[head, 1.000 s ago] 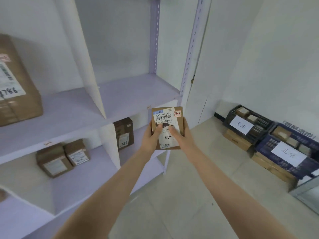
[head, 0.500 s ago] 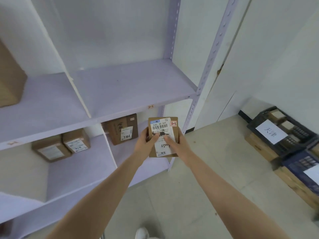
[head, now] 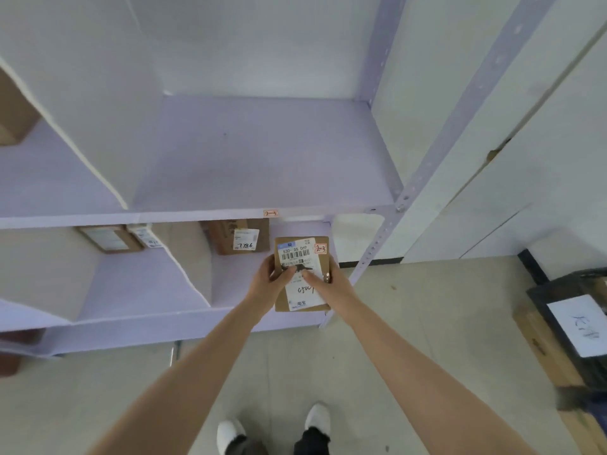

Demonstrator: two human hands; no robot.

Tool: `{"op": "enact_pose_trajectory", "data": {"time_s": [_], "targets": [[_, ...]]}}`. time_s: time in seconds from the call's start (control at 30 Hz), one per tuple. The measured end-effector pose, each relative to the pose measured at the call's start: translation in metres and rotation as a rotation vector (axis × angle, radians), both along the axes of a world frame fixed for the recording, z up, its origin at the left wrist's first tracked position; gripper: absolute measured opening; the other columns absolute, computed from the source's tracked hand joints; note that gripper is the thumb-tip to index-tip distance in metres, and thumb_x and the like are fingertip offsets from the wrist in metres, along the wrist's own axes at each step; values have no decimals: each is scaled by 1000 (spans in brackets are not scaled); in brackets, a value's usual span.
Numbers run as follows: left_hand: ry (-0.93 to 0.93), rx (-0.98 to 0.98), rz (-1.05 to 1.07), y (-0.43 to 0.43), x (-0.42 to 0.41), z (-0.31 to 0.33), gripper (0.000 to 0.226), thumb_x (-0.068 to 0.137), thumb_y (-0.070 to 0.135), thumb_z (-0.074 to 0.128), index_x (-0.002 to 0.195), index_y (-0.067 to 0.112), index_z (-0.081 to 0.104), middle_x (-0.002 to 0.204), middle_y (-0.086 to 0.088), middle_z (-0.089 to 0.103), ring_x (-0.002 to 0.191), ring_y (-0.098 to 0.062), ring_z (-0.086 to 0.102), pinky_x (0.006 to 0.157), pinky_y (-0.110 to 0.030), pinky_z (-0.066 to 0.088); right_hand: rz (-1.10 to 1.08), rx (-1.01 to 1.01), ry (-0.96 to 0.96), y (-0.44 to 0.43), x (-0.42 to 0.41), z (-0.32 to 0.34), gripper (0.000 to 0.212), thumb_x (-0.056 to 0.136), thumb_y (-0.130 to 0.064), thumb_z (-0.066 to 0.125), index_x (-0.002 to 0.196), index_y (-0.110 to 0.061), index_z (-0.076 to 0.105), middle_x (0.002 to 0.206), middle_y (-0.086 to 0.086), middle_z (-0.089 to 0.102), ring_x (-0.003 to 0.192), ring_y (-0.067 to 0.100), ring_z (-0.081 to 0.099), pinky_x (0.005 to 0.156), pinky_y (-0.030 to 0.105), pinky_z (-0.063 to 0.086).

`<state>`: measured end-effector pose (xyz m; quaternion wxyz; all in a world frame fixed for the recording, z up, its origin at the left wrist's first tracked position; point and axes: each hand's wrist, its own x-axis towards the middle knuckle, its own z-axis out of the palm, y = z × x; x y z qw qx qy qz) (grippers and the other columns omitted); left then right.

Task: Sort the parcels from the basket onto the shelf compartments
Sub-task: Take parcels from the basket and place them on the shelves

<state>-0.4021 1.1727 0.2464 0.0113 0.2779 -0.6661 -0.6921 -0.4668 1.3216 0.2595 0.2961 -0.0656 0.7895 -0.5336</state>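
The parcel (head: 300, 254) is a flat brown card box. It is held upright, label toward the person, just in front of the shelf (head: 197, 215) near its front right corner and below the upper board's front edge. Both hands have it: the left hand (head: 267, 285) grips the left edge and the right hand (head: 330, 285) the right edge, and each thumb is laid across the white label.

A small red tag (head: 320, 248) on the parcel's top right corner reads 2-3. A matching edge tag (head: 270, 213) sits on the front edge of the upper board, just above it. So I'd say the bare right-hand compartment (head: 262, 152) above that mark is where it goes. To do this well, lift the parcel clear over the front edge and keep it off the upright post (head: 387, 224) at the right corner. Set it down well back from the edge with the label still readable.

On the lower board, a box marked 7786 (head: 239, 238) stands toward the back of the right compartment. Two small boxes (head: 108, 239) sit at the back of the compartment left of the white divider (head: 193, 257). A larger box (head: 13, 116) shows at the far left edge of the upper board.

The floor (head: 427, 307) is pale and the walls are white. By the right wall stands a dark basket (head: 558, 290) with a handwritten sheet (head: 581, 326), on top of cardboard (head: 542, 346).
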Motion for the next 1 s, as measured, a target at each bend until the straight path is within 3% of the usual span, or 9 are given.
{"op": "enact_pose_trajectory", "data": {"time_s": [0.17, 0.3, 0.43, 0.57, 0.7, 0.8, 0.87, 1.0], "targets": [[-50, -8, 41, -5, -10, -16, 51, 90, 14, 67, 136, 10, 45, 125, -3, 63, 110, -18, 63, 87, -30, 54, 73, 86, -26, -7, -19, -25, 45, 87, -41, 69, 125, -24, 54, 114, -7, 69, 98, 8, 66, 66, 15, 47], [-51, -16, 41, -19, -23, -40, 50, 90, 9, 68, 134, 8, 45, 125, -3, 62, 113, -17, 61, 89, -27, 51, 108, 101, -10, -22, -37, -61, 50, 85, -42, 71, 127, -21, 54, 115, -5, 70, 105, 16, 67, 79, 27, 52], [-19, -46, 27, -37, -35, -87, 50, 86, 10, 70, 131, 6, 47, 122, -6, 65, 114, -21, 62, 98, -38, 51, 121, 85, 50, -39, -57, -104, 51, 83, -34, 75, 126, -18, 52, 115, -2, 69, 103, 20, 67, 89, 39, 54], [45, -70, 36, -48, -49, -145, 52, 88, -4, 64, 128, 15, 37, 113, 7, 60, 109, -10, 57, 82, -17, 51, 144, 39, 124, -52, -74, -162, 52, 81, -19, 78, 124, -17, 49, 116, -2, 69, 101, 19, 68, 84, 37, 57], [137, -153, 34, -53, -66, -214, 61, 85, -7, 67, 133, 14, 35, 117, 7, 57, 120, -16, 54, 88, -22, 50, 105, -28, 219, -57, -88, -226, 51, 81, -7, 76, 124, -14, 50, 115, 2, 70, 96, 19, 68, 72, 25, 56], [219, -211, 43, -56, -79, -264, 60, 84, 1, 70, 132, 20, 39, 122, 4, 62, 122, -19, 56, 91, -28, 53, 26, -117, 296, -59, -95, -270, 48, 81, -3, 76, 116, -25, 52, 105, -8, 70, 91, 12, 69, 66, 15, 53], [275, -253, 46, -59, -86, -284, 60, 82, 15, 68, 132, 32, 40, 121, 13, 64, 117, -7, 59, 94, -27, 51, -27, -199, 337, -63, -98, -293, 50, 82, -3, 75, 117, -29, 51, 104, -15, 69, 90, 0, 68, 70, 14, 52], [364, -327, 65, -62, -100, -307, 59, 94, 7, 59, 142, 28, 32, 118, 20, 62, 102, 16, 58, 82, -5, 46, -68, -281, 454, -77, -105, -317, 53, 84, -3, 73, 120, -30, 47, 105, -22, 64, 86, -16, 62, 72, 6, 47]]}}
